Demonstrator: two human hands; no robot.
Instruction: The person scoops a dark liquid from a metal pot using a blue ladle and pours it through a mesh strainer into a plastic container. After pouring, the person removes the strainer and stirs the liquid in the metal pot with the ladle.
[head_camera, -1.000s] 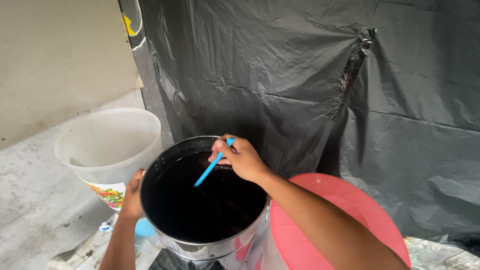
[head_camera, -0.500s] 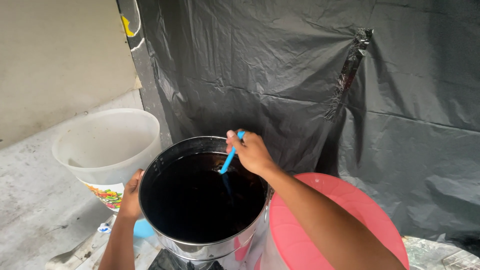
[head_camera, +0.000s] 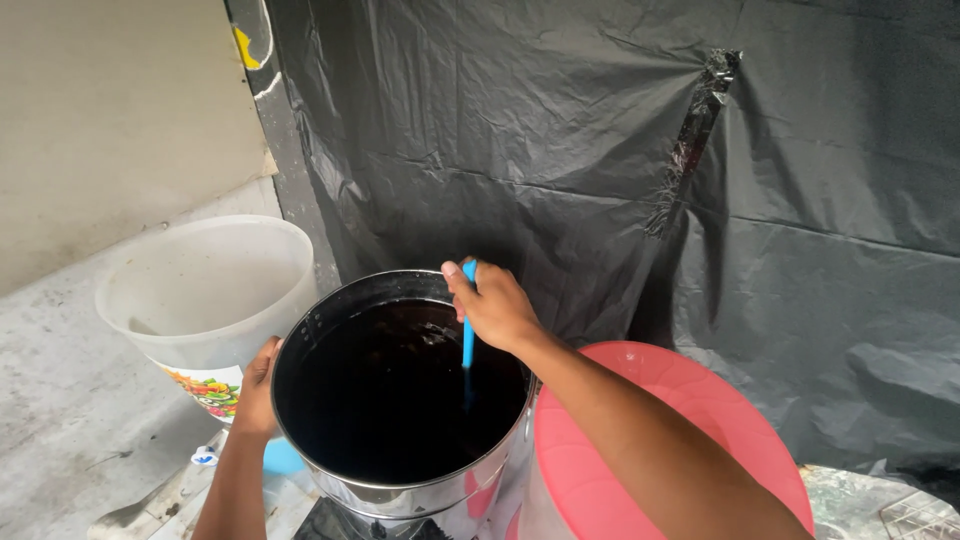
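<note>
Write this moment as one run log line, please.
right hand: grips blue stick in dark liquid | left hand: holds steel pot rim

Both forearms are showing bare from the bottom edge of the view up to the wrists, with no sleeve, watch or band appearing on either. The left hand and the right hand are looking ungloved; any rings are seemingly too small to tell.
</note>
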